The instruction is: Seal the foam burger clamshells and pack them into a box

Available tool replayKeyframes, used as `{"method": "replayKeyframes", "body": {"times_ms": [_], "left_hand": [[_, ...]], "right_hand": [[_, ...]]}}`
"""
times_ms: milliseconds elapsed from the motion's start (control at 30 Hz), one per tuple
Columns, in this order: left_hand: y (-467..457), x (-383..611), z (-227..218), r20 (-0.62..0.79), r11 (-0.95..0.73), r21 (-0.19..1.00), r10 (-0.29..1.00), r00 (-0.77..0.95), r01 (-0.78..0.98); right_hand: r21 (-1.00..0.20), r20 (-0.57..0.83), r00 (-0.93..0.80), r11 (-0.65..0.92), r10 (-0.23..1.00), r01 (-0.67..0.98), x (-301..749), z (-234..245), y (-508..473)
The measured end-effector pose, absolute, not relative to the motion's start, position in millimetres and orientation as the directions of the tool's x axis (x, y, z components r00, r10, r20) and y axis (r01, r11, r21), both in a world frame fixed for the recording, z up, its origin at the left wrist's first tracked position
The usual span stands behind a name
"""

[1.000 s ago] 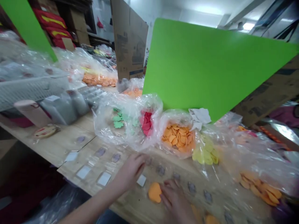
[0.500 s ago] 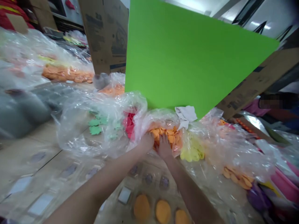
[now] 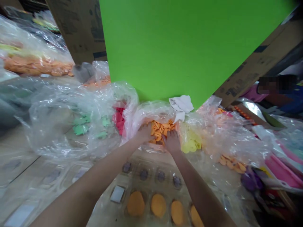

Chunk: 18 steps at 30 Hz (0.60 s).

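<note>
Orange foam-like cut pieces (image 3: 161, 130) fill a clear plastic bag (image 3: 153, 108) in the middle of the table. My left hand (image 3: 145, 133) rests at the left side of this heap, its fingers stretched out and partly blurred. At the right side lies my right hand (image 3: 172, 142), fingers spread against the pieces and the bag's edge. Neither hand grips anything I can see. Just right of my right hand are yellow scalloped pieces (image 3: 191, 142) under clear plastic. Red pieces (image 3: 119, 119) sit in plastic left of my left hand.
A large green board (image 3: 180, 50) stands behind the bag. Green pieces (image 3: 81, 124) lie under plastic at left. Clear trays in front hold orange ovals (image 3: 158, 205) and a white square (image 3: 117, 194). A crumpled white paper (image 3: 181, 104) leans there. Another person (image 3: 276, 91) is at right.
My hands have moved apart, baring more of the orange pieces between them. The camera view has tilted down and shifted to the right.
</note>
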<state>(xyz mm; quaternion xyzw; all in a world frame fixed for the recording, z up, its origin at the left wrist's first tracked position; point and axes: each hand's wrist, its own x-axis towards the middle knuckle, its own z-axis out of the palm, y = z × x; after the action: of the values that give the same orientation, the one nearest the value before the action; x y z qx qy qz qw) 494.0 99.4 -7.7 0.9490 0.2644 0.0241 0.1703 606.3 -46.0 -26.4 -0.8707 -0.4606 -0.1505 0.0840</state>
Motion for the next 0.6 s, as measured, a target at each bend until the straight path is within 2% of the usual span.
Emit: {"method": "replayKeyframes", "body": {"times_ms": [100,233,367,500,600], "left_hand": [[88.5,497.9,-11.5,0.033,-0.787,0.325,0.563,0.825,0.524],[77.1,496.6,-16.8,0.095,-0.811,0.304,0.549,0.831,0.500],[75.2,485.1,-17.5,0.112,-0.824,0.280,0.538,0.835,0.493],[77.7,477.4,-10.2,0.053,-0.818,0.248,0.546,0.836,0.518],[79.2,473.6,-0.3,0.003,-0.807,0.221,0.562,0.827,0.547]], "right_hand": [[-0.062,0.349,0.511,-0.525,0.785,0.849,601.8,-22.3,-56.4],[-0.211,0.337,0.514,-0.468,0.789,0.858,590.6,-12.9,-68.4],[-0.348,0.207,0.549,-0.463,0.810,0.815,574.3,-3.4,-80.1],[-0.381,0.061,0.545,-0.485,0.836,0.787,567.3,1.1,-77.4],[-0.390,-0.043,0.587,-0.555,0.808,0.735,569.4,-1.9,-59.4]]}}
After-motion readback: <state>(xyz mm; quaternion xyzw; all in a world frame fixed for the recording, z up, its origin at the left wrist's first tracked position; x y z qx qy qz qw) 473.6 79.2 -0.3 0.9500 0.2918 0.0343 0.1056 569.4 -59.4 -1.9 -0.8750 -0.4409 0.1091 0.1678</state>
